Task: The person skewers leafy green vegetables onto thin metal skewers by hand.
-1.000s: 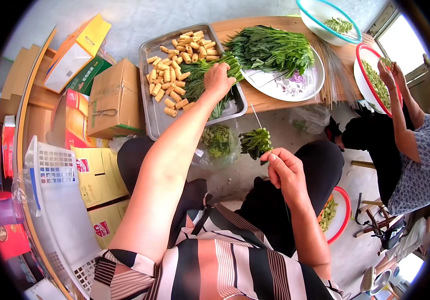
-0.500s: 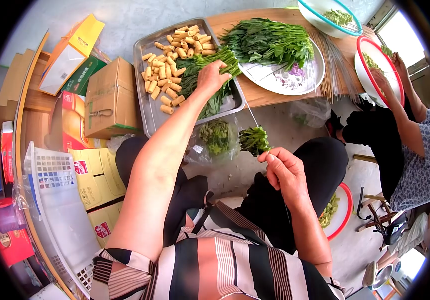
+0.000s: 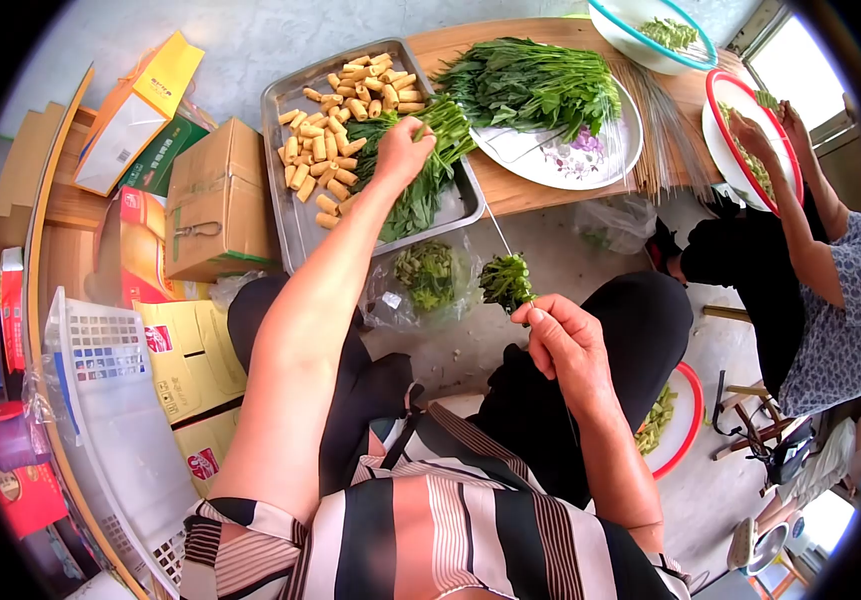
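My left hand (image 3: pixel 403 155) reaches into the metal tray (image 3: pixel 276 215), its fingers curled on the leafy green stems (image 3: pixel 445 130) piled at the tray's right side. Short tan rolls (image 3: pixel 322 150) lie in the tray to the left of the greens. Over my lap, my right hand (image 3: pixel 568 345) grips a thin skewer (image 3: pixel 498 232), whose tip points up toward the tray. A tight bunch of greens (image 3: pixel 506 281) is threaded on the skewer just above my fingers. How many stems the left fingers hold is hidden.
A white plate (image 3: pixel 605 170) carries more greens, beside a heap of loose skewers (image 3: pixel 665 130). Further right, a co-worker's hands (image 3: pixel 770 135) are over a red-rimmed basin (image 3: pixel 710 120). A plastic bag of greens (image 3: pixel 425 280) sits below the tray; boxes (image 3: pixel 215 200) stand left.
My left hand has shifted slightly left and up over the greens, and its spread fingers have curled in. The right hand and skewer stay nearly where they were.
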`<state>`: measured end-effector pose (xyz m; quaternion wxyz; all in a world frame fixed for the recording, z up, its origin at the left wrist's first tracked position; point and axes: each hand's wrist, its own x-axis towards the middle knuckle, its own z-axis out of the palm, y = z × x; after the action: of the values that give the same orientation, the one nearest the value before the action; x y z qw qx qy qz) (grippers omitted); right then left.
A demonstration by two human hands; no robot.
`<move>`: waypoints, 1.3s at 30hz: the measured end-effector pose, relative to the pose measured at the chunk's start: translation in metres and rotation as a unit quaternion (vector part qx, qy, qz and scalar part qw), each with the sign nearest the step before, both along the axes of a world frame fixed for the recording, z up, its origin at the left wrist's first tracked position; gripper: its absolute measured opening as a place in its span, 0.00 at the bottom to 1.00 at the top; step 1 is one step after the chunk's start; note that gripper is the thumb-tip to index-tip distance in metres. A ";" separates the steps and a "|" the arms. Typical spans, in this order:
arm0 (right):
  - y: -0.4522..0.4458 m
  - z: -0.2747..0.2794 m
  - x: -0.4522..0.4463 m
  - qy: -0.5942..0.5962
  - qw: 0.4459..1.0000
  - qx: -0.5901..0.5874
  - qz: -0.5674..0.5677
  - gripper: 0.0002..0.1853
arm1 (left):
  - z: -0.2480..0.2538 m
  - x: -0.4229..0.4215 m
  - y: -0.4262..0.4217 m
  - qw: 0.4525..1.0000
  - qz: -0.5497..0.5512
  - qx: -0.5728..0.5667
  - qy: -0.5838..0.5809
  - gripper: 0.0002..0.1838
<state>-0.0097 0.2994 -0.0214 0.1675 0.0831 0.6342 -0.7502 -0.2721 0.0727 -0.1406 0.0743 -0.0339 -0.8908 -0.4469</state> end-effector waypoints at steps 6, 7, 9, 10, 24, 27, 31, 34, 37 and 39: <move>-0.003 -0.001 0.001 0.007 1.000 -0.006 0.003 0.11 | -0.006 0.003 -0.019 0.978 -0.077 0.185 -0.055 0.10; -0.003 -0.001 0.001 0.008 1.000 -0.009 0.002 0.11 | -0.005 0.004 -0.018 0.978 -0.078 0.187 -0.054 0.10; -0.003 -0.001 0.001 0.010 1.000 -0.002 -0.001 0.11 | 0.000 0.006 -0.012 0.982 -0.077 0.141 -0.094 0.11; -0.004 -0.002 0.001 0.010 1.000 0.001 -0.002 0.12 | 0.002 0.007 -0.009 0.990 -0.061 0.100 -0.083 0.12; -0.002 -0.005 -0.002 0.006 1.000 0.000 -0.012 0.12 | -0.004 -0.005 0.014 0.992 0.041 -0.118 0.022 0.17; -0.003 -0.006 -0.002 0.006 1.000 -0.004 -0.013 0.12 | 0.018 0.011 -0.007 0.999 0.047 -0.025 0.007 0.15; -0.004 -0.007 0.001 0.007 1.000 0.000 -0.007 0.12 | 0.057 0.037 -0.028 0.958 0.032 0.279 0.064 0.08; -0.007 -0.009 0.000 0.016 1.000 0.010 -0.001 0.11 | 0.102 0.055 -0.048 0.920 -0.026 0.384 0.071 0.07; -0.006 -0.010 -0.001 0.038 0.999 0.010 0.013 0.11 | 0.097 0.063 -0.062 0.958 0.044 0.284 0.009 0.07; -0.008 -0.010 0.004 0.032 0.999 0.016 -0.004 0.11 | 0.123 0.080 -0.061 0.936 -0.032 0.341 0.080 0.07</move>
<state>-0.0058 0.2910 -0.0311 0.1428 0.0641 0.6506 -0.7431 -0.1919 0.0119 -0.0174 0.1378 -0.0704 -0.6746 -0.7218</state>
